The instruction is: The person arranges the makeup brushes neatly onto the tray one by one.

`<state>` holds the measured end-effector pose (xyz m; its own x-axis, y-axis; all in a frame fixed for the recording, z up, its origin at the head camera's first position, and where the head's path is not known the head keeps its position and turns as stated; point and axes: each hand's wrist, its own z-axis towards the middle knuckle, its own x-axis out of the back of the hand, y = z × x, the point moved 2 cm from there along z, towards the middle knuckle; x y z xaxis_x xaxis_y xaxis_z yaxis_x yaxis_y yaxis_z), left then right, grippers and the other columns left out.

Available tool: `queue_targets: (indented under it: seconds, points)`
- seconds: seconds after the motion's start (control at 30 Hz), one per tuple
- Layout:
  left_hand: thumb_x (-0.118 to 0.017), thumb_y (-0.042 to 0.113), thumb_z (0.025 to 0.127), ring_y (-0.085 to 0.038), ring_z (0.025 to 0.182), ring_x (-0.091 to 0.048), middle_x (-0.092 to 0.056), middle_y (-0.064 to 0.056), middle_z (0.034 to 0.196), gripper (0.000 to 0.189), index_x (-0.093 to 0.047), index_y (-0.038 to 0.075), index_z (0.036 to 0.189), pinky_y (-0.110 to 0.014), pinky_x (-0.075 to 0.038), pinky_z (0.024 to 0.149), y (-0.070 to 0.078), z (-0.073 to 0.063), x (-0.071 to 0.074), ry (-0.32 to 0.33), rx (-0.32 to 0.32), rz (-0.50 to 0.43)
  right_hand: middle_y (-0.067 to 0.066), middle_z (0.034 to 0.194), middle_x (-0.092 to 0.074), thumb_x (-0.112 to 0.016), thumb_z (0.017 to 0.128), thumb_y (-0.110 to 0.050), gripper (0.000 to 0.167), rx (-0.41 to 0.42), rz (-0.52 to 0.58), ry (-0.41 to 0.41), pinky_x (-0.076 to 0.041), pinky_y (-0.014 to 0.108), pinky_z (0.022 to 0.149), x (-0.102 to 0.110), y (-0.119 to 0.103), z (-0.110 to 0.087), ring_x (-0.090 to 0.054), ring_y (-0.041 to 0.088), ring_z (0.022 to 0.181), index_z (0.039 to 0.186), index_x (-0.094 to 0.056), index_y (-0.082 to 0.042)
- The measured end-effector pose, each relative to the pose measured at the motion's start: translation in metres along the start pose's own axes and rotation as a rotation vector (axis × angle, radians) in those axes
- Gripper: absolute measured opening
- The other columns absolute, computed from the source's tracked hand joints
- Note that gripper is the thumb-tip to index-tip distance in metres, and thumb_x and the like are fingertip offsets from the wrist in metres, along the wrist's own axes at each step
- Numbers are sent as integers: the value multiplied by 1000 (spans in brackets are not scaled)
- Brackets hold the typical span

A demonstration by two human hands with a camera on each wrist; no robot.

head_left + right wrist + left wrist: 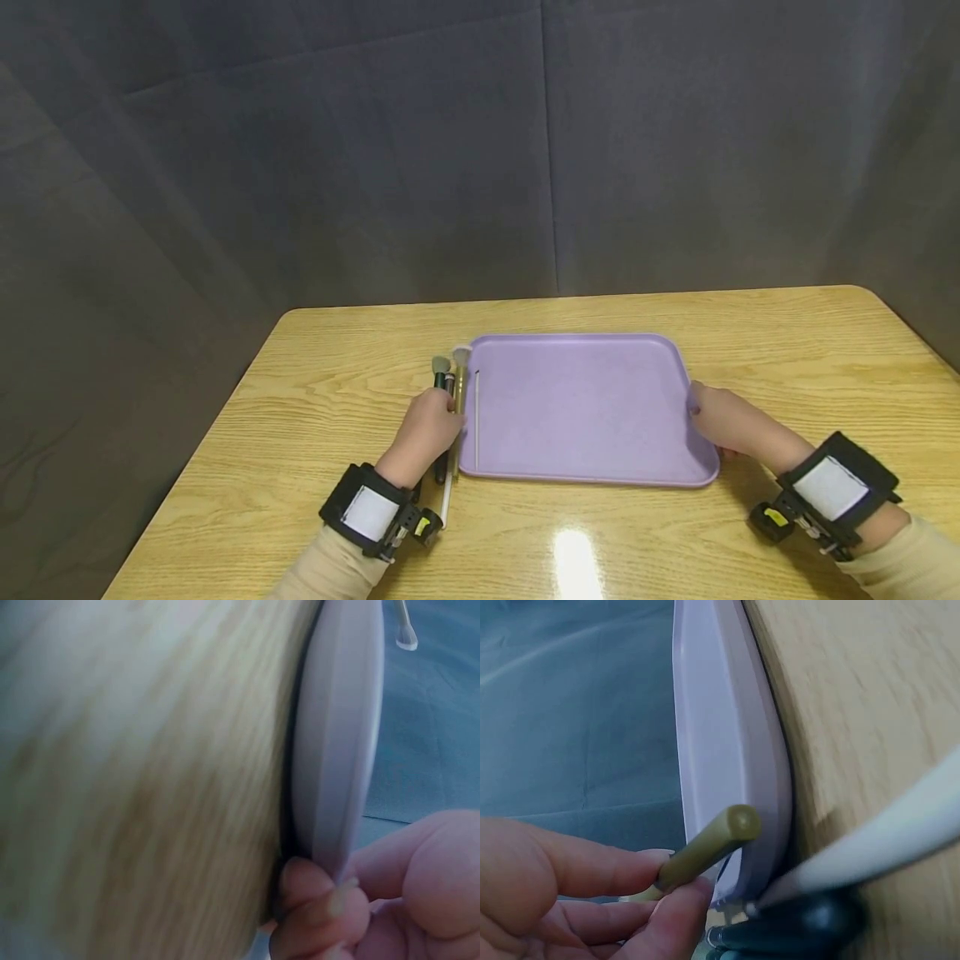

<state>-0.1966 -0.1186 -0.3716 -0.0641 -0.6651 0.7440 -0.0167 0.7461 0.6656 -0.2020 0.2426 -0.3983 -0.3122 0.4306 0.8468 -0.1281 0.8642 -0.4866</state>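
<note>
A lilac tray (577, 408) lies on the table. My right hand (723, 418) grips its right edge, thumb above and fingers curled beneath the rim (337, 750). At the tray's left edge my left hand (429, 427) pinches a makeup brush by its gold handle (712, 847) between thumb and fingers; its pale bristles (461, 354) point to the back. Under and beside that hand lie more brushes: a green-handled one (440, 367), a dark one (449, 382) and one with a white handle (447, 500). A thin white brush (476, 425) lies inside the tray along its left side.
The wooden table (337, 375) extends around the tray on all sides. Behind it hangs a dark grey curtain (420, 167), which also runs down the left side. A bright light reflection shows on the tabletop in front.
</note>
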Motion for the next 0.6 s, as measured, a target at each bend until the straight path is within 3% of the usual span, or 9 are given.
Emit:
queue_targets:
  seconds: [0.43,0.6]
  points:
    - [-63,1,89,-13,52,-46,-47,-5,62,22,-57,-1,69,-21,-38,41,5,4,-5,1,-5,7,11,64,-49,-34,93,1,44,55,15,19,-40,27,36,-1,-4,-1,-45,14,38,125,-27,31]
    - [-65,1,89,-15,55,-50,-52,-7,66,16,-60,-4,74,-23,-41,43,9,6,-5,-3,7,16,10,62,-48,-34,94,0,44,54,14,15,-39,26,37,1,-4,-1,-44,14,39,125,-26,30]
